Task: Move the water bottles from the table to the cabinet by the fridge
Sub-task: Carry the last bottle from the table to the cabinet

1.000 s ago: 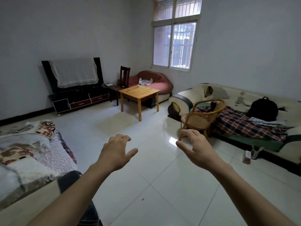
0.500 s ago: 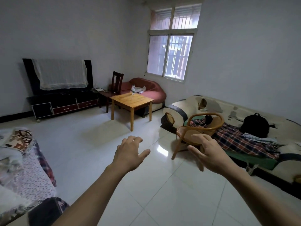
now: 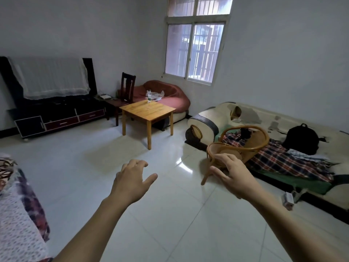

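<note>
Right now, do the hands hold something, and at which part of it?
Nothing is held. The left hand and the right hand are open and empty above the floor; the water bottle stands on the far wooden table.

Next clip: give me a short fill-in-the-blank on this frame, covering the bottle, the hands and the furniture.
1. The bottle stands on the far edge of the wooden ____.
2. Both hands, left and right, are open and hold ____.
3. The backpack lies on the ____.
4. The rattan chair stands just beyond the ____ hand.

Missing words: table; nothing; sofa; right
</note>
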Demonstrator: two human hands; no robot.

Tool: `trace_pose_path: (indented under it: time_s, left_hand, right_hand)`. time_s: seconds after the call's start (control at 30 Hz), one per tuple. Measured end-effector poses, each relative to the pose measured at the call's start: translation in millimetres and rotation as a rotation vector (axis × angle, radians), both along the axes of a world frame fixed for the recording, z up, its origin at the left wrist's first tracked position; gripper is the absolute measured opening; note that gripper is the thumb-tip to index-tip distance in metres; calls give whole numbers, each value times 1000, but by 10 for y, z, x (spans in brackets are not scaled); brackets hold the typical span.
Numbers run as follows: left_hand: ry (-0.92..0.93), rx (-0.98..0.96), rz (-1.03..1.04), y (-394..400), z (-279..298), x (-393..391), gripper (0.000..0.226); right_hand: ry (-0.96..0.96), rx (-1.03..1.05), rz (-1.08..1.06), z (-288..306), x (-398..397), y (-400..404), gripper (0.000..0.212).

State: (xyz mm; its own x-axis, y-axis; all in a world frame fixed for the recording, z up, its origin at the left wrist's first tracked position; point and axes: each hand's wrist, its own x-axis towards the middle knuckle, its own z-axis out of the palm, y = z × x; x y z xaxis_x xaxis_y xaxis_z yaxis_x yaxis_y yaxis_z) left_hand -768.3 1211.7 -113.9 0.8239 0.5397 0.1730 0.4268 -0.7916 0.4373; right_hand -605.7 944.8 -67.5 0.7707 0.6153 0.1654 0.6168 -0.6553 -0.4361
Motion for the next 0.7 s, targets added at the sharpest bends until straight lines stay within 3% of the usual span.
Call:
trace_pose_path:
  time_s: [0.1, 0.3, 0.7]
  left_hand:
    - [53, 34, -10, 214, -11, 489, 55]
    - [121, 72, -14, 614, 110, 1536, 56]
    - [55, 43, -27, 1407, 71, 3174, 51]
  right_hand:
    - [-13, 43, -6, -91, 481, 248, 69]
    - [56, 81, -14, -182, 1535, 687, 60]
    - [21, 48, 39, -176, 3175, 1495, 63]
